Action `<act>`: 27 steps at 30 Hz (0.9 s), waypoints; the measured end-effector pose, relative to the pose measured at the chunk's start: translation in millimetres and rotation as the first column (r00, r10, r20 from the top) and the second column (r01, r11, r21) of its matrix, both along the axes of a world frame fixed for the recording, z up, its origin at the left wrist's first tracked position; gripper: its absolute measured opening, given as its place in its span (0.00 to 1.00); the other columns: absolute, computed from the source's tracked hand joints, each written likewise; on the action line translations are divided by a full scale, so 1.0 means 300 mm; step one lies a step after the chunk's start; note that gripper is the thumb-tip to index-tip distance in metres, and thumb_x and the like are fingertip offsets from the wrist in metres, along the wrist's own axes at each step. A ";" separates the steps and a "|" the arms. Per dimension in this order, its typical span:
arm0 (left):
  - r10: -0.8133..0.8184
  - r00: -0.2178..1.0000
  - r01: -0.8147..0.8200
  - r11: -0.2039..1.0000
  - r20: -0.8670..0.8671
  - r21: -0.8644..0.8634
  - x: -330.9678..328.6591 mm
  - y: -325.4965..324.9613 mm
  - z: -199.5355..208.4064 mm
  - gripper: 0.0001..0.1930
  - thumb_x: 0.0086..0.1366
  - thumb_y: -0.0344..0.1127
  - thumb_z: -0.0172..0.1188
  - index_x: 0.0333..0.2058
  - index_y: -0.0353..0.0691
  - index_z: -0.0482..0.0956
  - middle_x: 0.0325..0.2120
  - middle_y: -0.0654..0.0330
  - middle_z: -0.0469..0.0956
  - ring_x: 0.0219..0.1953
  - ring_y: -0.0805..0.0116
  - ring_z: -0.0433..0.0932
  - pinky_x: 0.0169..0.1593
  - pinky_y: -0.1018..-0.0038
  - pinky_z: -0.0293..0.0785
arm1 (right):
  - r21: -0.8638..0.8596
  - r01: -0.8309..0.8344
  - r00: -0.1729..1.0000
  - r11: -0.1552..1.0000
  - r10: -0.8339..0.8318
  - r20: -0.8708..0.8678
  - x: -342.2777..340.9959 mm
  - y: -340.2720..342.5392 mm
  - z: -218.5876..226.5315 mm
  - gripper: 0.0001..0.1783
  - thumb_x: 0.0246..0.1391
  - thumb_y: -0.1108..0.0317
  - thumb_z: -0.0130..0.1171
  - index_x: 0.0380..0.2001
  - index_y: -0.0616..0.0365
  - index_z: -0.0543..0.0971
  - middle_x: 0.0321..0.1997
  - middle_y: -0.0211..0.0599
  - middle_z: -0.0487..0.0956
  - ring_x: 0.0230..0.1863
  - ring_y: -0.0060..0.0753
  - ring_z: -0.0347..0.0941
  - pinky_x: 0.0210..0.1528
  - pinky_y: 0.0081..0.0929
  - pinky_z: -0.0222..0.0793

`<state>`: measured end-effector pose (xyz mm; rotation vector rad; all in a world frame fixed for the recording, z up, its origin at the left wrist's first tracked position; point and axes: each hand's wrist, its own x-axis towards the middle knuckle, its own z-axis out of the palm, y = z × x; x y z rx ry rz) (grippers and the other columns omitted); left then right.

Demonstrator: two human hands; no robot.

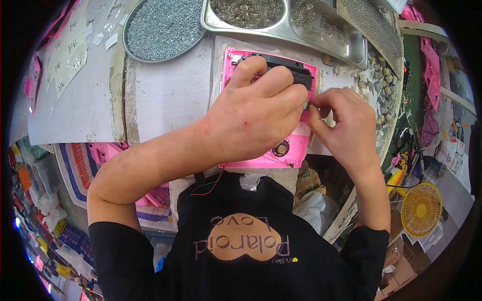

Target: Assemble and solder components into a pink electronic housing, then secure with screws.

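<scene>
A pink plastic casing (pixel 241 164) lies on the table in front of me. A black mechanism (pixel 302 79) sits in its far part, and a small round speaker (pixel 281 148) is near its front edge. My left hand (pixel 261 103) is closed over the casing, fingers curled tight; what they grip is hidden. At the casing's right edge, my right hand (pixel 346 120) pinches with thumb and fingertips, meeting the left fingers. Something tiny shows between the two hands, too small to name. Thin red and dark wires (pixel 213 185) hang off the casing's near left corner.
A round metal tray (pixel 163 60) of small screws stands at the far left. Beside it, a steel compartment tray (pixel 321 45) holds small metal parts. Small grey blocks (pixel 384 98) lie along the right side. A yellow fan (pixel 422 209) stands at the right.
</scene>
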<state>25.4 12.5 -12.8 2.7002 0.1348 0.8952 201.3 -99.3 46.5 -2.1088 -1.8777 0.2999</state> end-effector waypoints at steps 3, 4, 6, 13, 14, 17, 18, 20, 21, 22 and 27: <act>-0.001 1.000 0.001 1.000 -0.013 0.006 -0.003 0.001 0.002 0.14 0.47 0.37 0.68 0.36 0.46 0.86 0.33 0.70 0.74 0.39 0.70 0.72 0.48 0.64 0.61 | -0.017 0.163 0.968 0.986 -0.163 -0.190 0.012 -0.039 -0.002 0.07 0.43 0.72 0.69 0.28 0.58 0.81 0.24 0.36 0.80 0.25 0.39 0.74 0.30 0.33 0.69; -0.001 1.000 0.001 1.000 -0.017 0.010 -0.003 0.001 0.002 0.15 0.47 0.37 0.68 0.36 0.46 0.86 0.33 0.70 0.74 0.39 0.70 0.72 0.48 0.64 0.61 | -0.016 0.204 0.955 0.979 -0.202 -0.218 0.004 -0.048 -0.006 0.07 0.44 0.73 0.69 0.28 0.59 0.82 0.24 0.36 0.80 0.25 0.38 0.74 0.29 0.32 0.69; -0.001 1.000 0.001 1.000 -0.011 0.010 -0.003 0.003 0.001 0.14 0.47 0.36 0.69 0.36 0.46 0.86 0.33 0.70 0.73 0.39 0.70 0.72 0.48 0.64 0.61 | 0.026 0.235 0.945 0.972 -0.222 -0.242 -0.010 -0.057 -0.019 0.07 0.43 0.74 0.69 0.28 0.59 0.82 0.24 0.35 0.80 0.25 0.37 0.75 0.29 0.31 0.69; 0.005 1.000 -0.005 1.000 0.017 -0.005 0.000 0.000 0.005 0.13 0.48 0.36 0.69 0.36 0.47 0.86 0.33 0.70 0.73 0.39 0.70 0.73 0.49 0.64 0.60 | 0.173 0.131 0.985 0.976 -0.108 -0.136 -0.030 -0.038 -0.046 0.07 0.41 0.77 0.68 0.27 0.59 0.81 0.25 0.35 0.81 0.27 0.37 0.76 0.30 0.31 0.71; 0.005 1.000 -0.005 1.000 0.015 -0.002 0.000 0.001 0.003 0.13 0.48 0.36 0.69 0.36 0.47 0.86 0.33 0.70 0.73 0.39 0.70 0.73 0.49 0.64 0.61 | 0.175 0.124 0.987 0.977 -0.103 -0.121 -0.030 -0.035 -0.047 0.07 0.42 0.77 0.68 0.27 0.59 0.81 0.25 0.35 0.81 0.27 0.37 0.76 0.30 0.31 0.71; 0.003 1.000 -0.003 1.000 0.014 0.001 -0.001 0.002 0.001 0.13 0.48 0.35 0.69 0.36 0.47 0.86 0.34 0.70 0.74 0.39 0.70 0.73 0.49 0.64 0.61 | 0.161 0.088 0.993 0.983 -0.074 -0.093 -0.028 -0.031 -0.046 0.07 0.42 0.76 0.68 0.26 0.58 0.80 0.24 0.35 0.80 0.27 0.37 0.76 0.30 0.31 0.71; 0.003 1.000 -0.003 1.000 0.017 -0.002 -0.002 0.001 0.002 0.13 0.48 0.35 0.69 0.36 0.47 0.86 0.34 0.70 0.74 0.39 0.70 0.73 0.49 0.64 0.61 | 0.165 0.089 0.993 0.982 -0.074 -0.093 -0.028 -0.029 -0.046 0.07 0.42 0.76 0.68 0.26 0.57 0.79 0.24 0.34 0.79 0.26 0.38 0.75 0.30 0.32 0.71; 0.002 1.000 -0.002 1.000 0.019 -0.004 -0.001 0.001 0.002 0.13 0.48 0.35 0.69 0.36 0.47 0.86 0.34 0.70 0.74 0.39 0.70 0.73 0.49 0.64 0.61 | 0.170 0.091 0.993 0.981 -0.076 -0.092 -0.031 -0.026 -0.045 0.07 0.42 0.76 0.68 0.24 0.57 0.78 0.22 0.34 0.78 0.26 0.38 0.74 0.29 0.33 0.70; 0.001 1.000 -0.001 1.000 0.018 -0.003 -0.001 0.002 0.002 0.13 0.48 0.35 0.69 0.36 0.47 0.86 0.34 0.70 0.74 0.39 0.70 0.73 0.49 0.64 0.61 | 0.155 0.093 0.992 0.983 -0.079 -0.095 -0.032 -0.024 -0.044 0.08 0.42 0.76 0.68 0.24 0.57 0.77 0.22 0.34 0.77 0.25 0.38 0.73 0.28 0.33 0.69; 0.000 1.000 0.000 1.000 0.018 -0.002 0.000 0.002 0.001 0.13 0.48 0.35 0.69 0.36 0.47 0.86 0.34 0.70 0.74 0.39 0.70 0.73 0.49 0.65 0.61 | 0.140 0.095 0.992 0.986 -0.082 -0.097 -0.031 -0.020 -0.043 0.08 0.41 0.76 0.68 0.23 0.57 0.76 0.21 0.34 0.76 0.25 0.38 0.73 0.28 0.34 0.68; 0.001 1.000 -0.001 1.000 0.007 -0.007 0.001 0.000 0.003 0.13 0.48 0.35 0.69 0.35 0.47 0.86 0.34 0.71 0.74 0.38 0.70 0.73 0.48 0.65 0.61 | 0.158 0.111 0.989 0.981 -0.093 -0.114 -0.037 -0.017 -0.066 0.11 0.40 0.75 0.68 0.22 0.57 0.73 0.19 0.35 0.73 0.24 0.40 0.71 0.26 0.35 0.67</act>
